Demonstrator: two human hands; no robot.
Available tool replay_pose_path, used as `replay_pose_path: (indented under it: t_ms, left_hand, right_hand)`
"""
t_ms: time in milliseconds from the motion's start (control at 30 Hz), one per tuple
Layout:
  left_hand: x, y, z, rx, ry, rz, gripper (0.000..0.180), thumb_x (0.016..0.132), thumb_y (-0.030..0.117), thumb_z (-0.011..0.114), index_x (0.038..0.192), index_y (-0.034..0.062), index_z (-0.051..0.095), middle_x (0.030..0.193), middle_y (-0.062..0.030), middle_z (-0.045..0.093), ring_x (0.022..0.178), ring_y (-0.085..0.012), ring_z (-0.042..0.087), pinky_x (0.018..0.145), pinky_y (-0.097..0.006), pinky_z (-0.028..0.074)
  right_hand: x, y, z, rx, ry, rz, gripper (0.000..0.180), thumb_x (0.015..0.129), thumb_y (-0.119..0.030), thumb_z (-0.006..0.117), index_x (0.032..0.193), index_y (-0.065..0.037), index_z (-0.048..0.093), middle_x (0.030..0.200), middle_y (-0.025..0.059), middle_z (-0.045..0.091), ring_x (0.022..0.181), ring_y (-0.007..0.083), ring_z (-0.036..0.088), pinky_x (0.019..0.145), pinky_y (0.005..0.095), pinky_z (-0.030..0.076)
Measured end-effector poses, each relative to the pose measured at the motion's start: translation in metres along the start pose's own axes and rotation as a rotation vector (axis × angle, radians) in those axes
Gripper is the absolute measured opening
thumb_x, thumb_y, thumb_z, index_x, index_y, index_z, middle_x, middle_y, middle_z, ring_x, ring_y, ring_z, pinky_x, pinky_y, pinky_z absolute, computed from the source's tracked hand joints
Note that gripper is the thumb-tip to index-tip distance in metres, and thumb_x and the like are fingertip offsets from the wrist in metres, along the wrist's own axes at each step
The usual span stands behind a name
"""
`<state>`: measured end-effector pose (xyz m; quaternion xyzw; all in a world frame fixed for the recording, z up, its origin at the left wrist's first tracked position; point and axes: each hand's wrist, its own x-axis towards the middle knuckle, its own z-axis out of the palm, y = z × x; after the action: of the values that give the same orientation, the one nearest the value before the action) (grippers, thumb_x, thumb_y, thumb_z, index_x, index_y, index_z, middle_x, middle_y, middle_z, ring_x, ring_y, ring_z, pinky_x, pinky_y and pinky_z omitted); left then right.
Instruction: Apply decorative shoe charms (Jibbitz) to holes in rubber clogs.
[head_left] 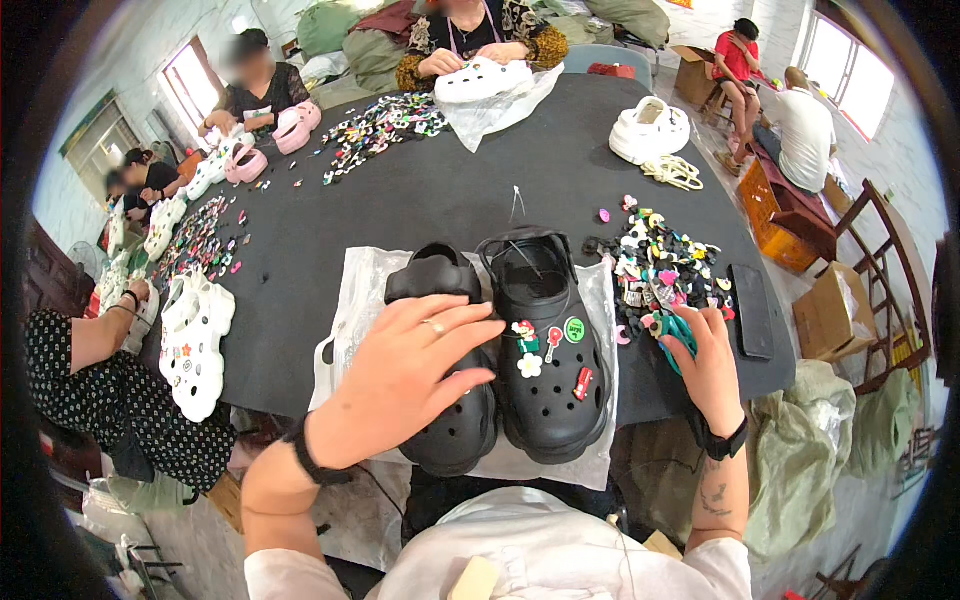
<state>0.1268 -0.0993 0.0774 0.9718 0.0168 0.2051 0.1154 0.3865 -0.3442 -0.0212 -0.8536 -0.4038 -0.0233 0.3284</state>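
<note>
1. landmark: black table (430,190); all places are given from it.
2. two black clogs lie side by side on a clear bag (350,290) at the table's near edge, toes toward the person.
3. left clog (452,420): plain, no charms seen. the left hand (400,375) lies flat on its upper, fingers spread and loose, gripping nothing; a ring shows on one finger.
4. right clog (545,350): touching the left clog, carries charms on its upper, among them a flower, a green disc and a red piece.
5. right hand (705,360): at the near right edge of the table, fingers curled around teal scissors (678,335), at the rim of the charm pile (655,260).
6. a dark phone (750,310) lies just right of that pile.
7. white clogs (650,128) sit at the far right of the table, more white clogs (195,340) at its left edge.
8. other persons sit along the far and left sides; one at the far side holds a white clog (483,78).
</note>
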Motion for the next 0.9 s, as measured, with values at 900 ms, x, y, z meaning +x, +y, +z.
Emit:
replay_pose_path:
  t_ms: [900]
  left_hand:
    - [-0.052,0.009,0.048,-0.347,-0.044,-0.304,0.022,0.09,0.016,0.064,0.111,0.0132,0.065,0.112,-0.0008,0.066,0.126,-0.0228,0.05,0.114,-0.048,0.017]
  right_hand:
    - [-0.002,-0.006,-0.026,1.275,-0.089,0.312,0.053,0.095,-0.015,0.06,0.143,-0.003,0.039,0.104,0.0082,0.064,0.087,0.0159,0.063,0.079,0.0276,0.049]
